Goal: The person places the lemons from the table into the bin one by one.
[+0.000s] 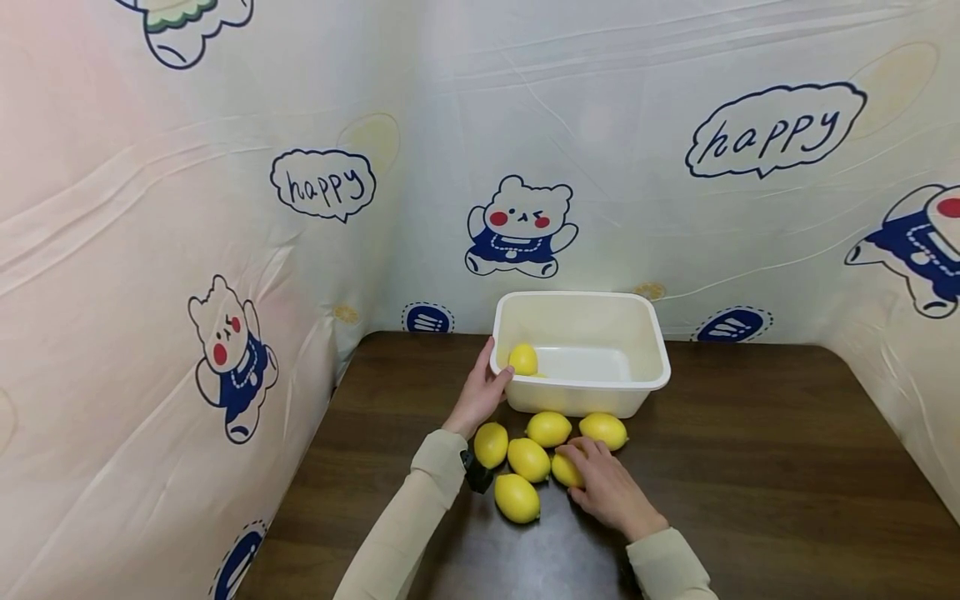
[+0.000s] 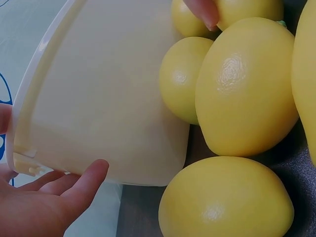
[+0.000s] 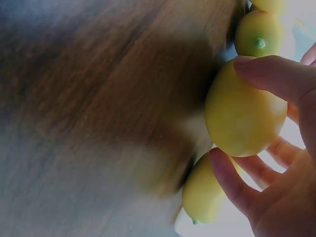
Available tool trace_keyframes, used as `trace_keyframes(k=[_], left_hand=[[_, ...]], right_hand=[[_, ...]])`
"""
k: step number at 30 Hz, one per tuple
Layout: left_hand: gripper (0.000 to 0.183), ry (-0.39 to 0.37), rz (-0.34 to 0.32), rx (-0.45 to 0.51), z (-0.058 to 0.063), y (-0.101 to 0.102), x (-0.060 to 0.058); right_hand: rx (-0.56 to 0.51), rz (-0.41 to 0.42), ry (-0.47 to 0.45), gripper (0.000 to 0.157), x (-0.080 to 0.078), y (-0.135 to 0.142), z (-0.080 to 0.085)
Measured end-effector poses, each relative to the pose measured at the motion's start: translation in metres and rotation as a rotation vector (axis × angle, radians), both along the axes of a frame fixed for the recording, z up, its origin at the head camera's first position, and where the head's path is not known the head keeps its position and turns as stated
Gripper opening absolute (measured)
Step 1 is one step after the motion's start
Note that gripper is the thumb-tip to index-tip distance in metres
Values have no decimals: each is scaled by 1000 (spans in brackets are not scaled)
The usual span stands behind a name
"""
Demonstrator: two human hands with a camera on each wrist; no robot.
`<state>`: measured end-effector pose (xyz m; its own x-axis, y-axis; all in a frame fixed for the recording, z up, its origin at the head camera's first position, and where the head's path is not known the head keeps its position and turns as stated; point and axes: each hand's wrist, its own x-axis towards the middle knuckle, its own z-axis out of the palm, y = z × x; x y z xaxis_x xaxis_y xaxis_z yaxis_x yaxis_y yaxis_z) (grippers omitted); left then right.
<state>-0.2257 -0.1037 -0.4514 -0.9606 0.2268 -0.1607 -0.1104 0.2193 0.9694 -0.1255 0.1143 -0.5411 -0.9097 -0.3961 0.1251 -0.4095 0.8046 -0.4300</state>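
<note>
A white plastic bin (image 1: 581,400) stands on the table, with a lemon (image 1: 522,358) at its left end and a sliver of another beside it. My left hand (image 1: 482,396) grips the bin's left front corner by the rim; in the left wrist view its fingers (image 2: 81,190) lie along the outer wall. My right hand (image 1: 609,489) holds a lemon (image 3: 244,111) between thumb and fingers, in front of the bin. Around it on the table lie several more lemons, among them one close to my left wrist (image 1: 491,444) and one at the bin's front right (image 1: 603,430).
The nearest lemon (image 1: 517,498) lies toward the front of the dark wooden table (image 1: 757,467). Pale cloth (image 1: 420,208) printed with bears hangs behind and along both sides, close behind the bin. A black wrist device (image 1: 477,473) sits on the left sleeve.
</note>
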Motion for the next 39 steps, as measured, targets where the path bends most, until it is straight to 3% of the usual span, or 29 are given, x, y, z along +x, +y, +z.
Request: trace_keyframes(k=[9,30,33,39], left_hand=[[70,-11,4,14,6,0,5],[70,-12,-1,14,6,0,5],[71,-27,0,13,2,-1,2],[71,-27,21,27,-21,-2,-10]], right_hand=[[-8,-6,-19,50,2,-1,-1],[-5,-27,-57,48,3,0,-1],[-8,-24,-56,48,3,0,0],[-12,-22,-51,49,2,1,3]])
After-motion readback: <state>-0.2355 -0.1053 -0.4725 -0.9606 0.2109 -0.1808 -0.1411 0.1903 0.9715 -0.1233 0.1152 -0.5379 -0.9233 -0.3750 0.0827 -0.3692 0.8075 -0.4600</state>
